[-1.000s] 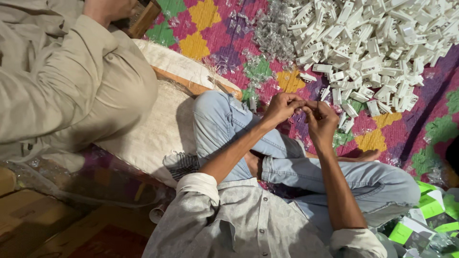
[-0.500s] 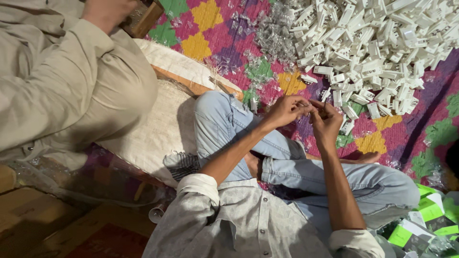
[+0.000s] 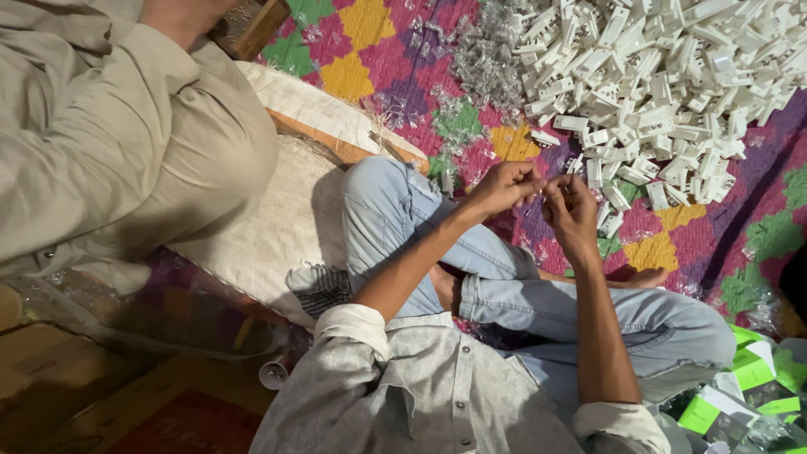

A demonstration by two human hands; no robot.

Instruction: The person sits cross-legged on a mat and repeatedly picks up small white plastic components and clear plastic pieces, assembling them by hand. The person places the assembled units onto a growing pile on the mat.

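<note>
- Person sits cross-legged on a patchwork mat (image 3: 378, 50), jeans and grey shirt; view looks down from the head.
- Left hand (image 3: 503, 187) and right hand (image 3: 572, 210) meet in front of the knees, just above the mat.
- Fingers of both hands are pinched narrow around something small held between them; the piece is too small and too covered to identify. Likely one of the white parts, but I cannot tell.
- White parts (image 3: 664, 76) lie in a large loose pile on the mat, just beyond the hands; strays reach nearly to the right hand.
- Clear bits (image 3: 487, 59) form a smaller heap left of the white pile, some scattered over the mat.
- Green boxes (image 3: 748, 387) are stacked at lower right, beside the right knee.
- Another person (image 3: 109, 143) in beige clothing sits at left, partly on a pale cushion (image 3: 286, 227) that touches the left knee.
- Risk, judged: the pinched piece could slip, since the grip is by fingertips only; if dropped it would land among identical strays and be hard to pick out.
- Risk, judged: the right forearm or knee could sweep the near strays or knock the green boxes, both being close.
</note>
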